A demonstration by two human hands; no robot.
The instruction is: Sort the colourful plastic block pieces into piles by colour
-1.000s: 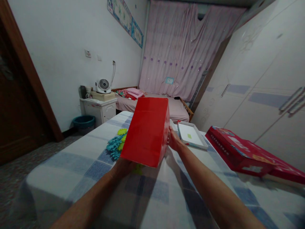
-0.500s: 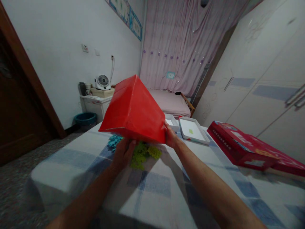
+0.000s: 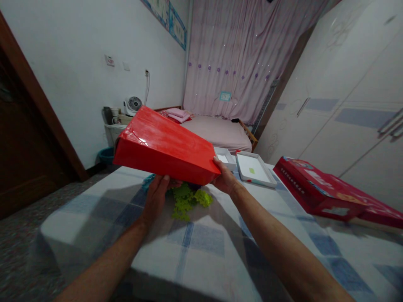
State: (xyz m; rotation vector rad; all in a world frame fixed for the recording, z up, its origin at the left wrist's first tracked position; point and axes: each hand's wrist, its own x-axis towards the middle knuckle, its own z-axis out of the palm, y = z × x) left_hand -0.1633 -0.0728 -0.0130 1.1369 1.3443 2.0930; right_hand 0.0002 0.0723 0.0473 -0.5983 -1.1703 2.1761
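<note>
On the blue-and-white checked, cloth-covered surface, lime-green branching pieces lie more exposed than a second ago, as left hand and right hand, both grasping the glossy red cardboard box above them, hold it swung leftward and flatter, likely mid-turn, short of the shallow white tray.

The person, as I observe: slim, bare left forearm and slim, bare right forearm, each tapering toward the wrist; uncovered left hand; uncovered right hand.
</note>
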